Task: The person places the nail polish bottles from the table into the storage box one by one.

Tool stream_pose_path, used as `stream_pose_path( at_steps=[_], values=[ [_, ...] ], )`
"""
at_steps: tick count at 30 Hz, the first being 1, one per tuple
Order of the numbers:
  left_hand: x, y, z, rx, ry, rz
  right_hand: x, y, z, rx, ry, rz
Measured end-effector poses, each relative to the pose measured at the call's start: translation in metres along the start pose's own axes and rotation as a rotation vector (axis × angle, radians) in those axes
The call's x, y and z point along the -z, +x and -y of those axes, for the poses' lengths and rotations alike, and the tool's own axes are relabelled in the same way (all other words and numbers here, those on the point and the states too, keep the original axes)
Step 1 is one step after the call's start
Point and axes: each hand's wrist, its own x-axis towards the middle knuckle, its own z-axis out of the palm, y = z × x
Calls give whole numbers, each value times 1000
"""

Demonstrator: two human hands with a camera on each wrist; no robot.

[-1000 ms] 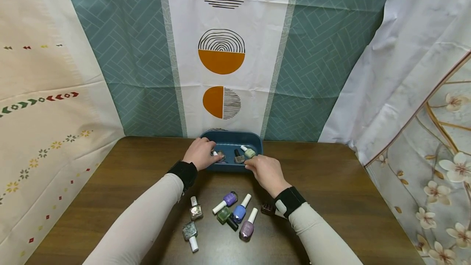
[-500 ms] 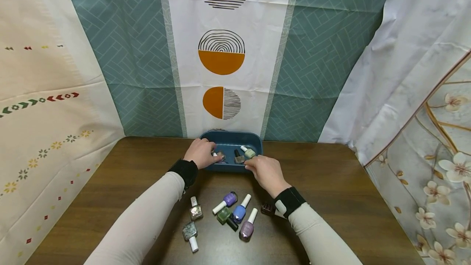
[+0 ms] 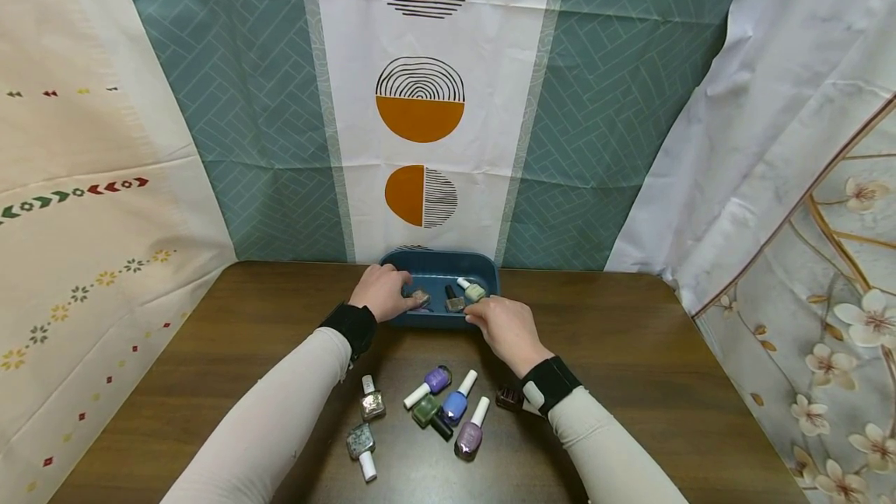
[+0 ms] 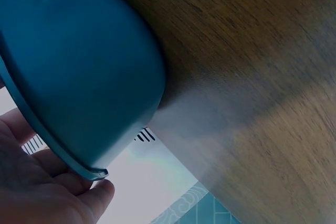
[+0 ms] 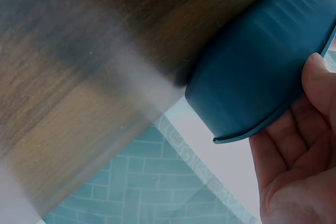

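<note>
Nail-polish bottles lay in two places: three in the dark blue oval plastic tray (image 3: 439, 263) at the far edge of the brown wood-grain table (image 3: 630, 348), and a loose cluster on the tabletop near my forearms. My left hand (image 3: 382, 292) rested at the tray's left end, its fingers curled over the rim and pinching the glittery beige polish bottle (image 3: 419, 298) that sat just inside. My right hand (image 3: 505, 325) was at the tray's near right rim, fingers bent over the edge; whether they actually gripped the rim I could not tell. Just beyond those fingers lay the dark grey polish bottle (image 3: 455, 302) and the pale green polish bottle with a white cap (image 3: 473, 290), touching each other. Both wrist views showed the tray's outer wall (image 4: 79, 72) close beside each palm.
</note>
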Motion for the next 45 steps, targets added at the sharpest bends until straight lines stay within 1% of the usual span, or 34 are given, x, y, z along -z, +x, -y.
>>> stream_pose_path(
  at_steps=[6,14,20,28,32,37,42,45],
  values=[
    [1,-3,-2,-8,16,-30,0,0,1,1,1,-1],
    [3,-11,-3,-58,10,-132,-2,-1,-2,31,-19,-12],
    [7,-20,-1,-84,-17,-173,-3,0,-2,28,-25,-8],
    [13,-33,-4,-106,-41,-185,-1,-1,0,23,-15,-8],
    [16,-38,-8,-127,-47,-193,-1,-2,0,19,-11,-6],
    [24,-48,-13,-162,-51,-213,-1,-2,0,19,-7,-2],
    [28,-59,-15,-198,-32,-216,-1,-1,0,16,-5,-5],
    [29,-64,-16,-229,2,-227,-1,-1,0,9,-6,-4]
  ],
)
